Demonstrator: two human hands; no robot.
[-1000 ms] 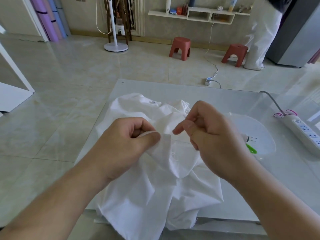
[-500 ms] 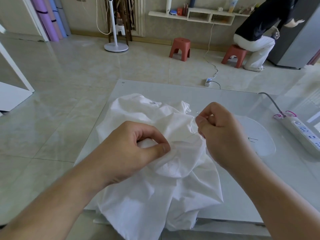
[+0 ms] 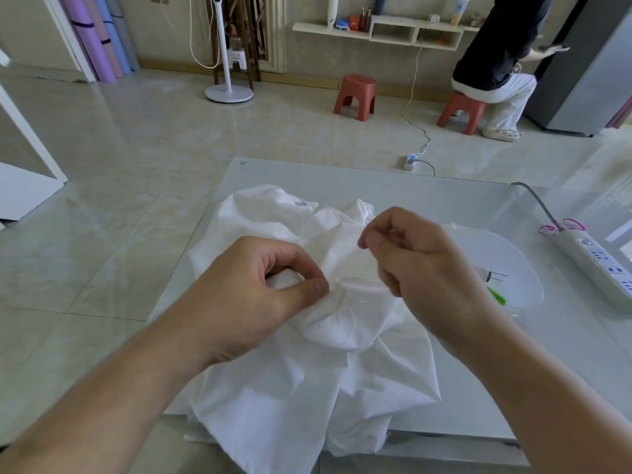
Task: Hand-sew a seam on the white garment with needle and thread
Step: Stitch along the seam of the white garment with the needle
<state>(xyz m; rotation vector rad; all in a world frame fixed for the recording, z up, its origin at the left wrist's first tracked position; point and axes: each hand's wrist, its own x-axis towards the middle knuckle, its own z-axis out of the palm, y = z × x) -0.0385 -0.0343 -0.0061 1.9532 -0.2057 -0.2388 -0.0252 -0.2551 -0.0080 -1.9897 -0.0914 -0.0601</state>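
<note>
- Our left hand (image 3: 253, 292) pinches a fold of the garment (image 3: 307, 378), thumb pressed on top of the cloth and fingers curled under it.
- Our right hand (image 3: 420, 268) is raised just above the cloth with fingertips pinched together; a faint thread (image 3: 371, 258) runs down from them toward the fold. The needle itself is too thin for us to make out.
- The two hands are near each other but apart, the bunched fold between them.
- The garment lies crumpled on the left half of the table (image 3: 444, 196), and its lower part hangs over the near edge.
- Toward the right edge sits a clear shallow dish (image 3: 526, 268), partly hidden by our right hand. In it we see a small green item (image 3: 496, 295) and a few thin dark pins (image 3: 496, 276); what else it holds we cannot tell.
- At the right edge lies a power strip (image 3: 602, 265), its grey cable running toward the far right corner, with a pink band (image 3: 561, 227) looped at its end.
- Beyond the table, on the tiled floor, stand two red stools (image 3: 355, 97); a person (image 3: 496, 59) sits on the right one.
</note>
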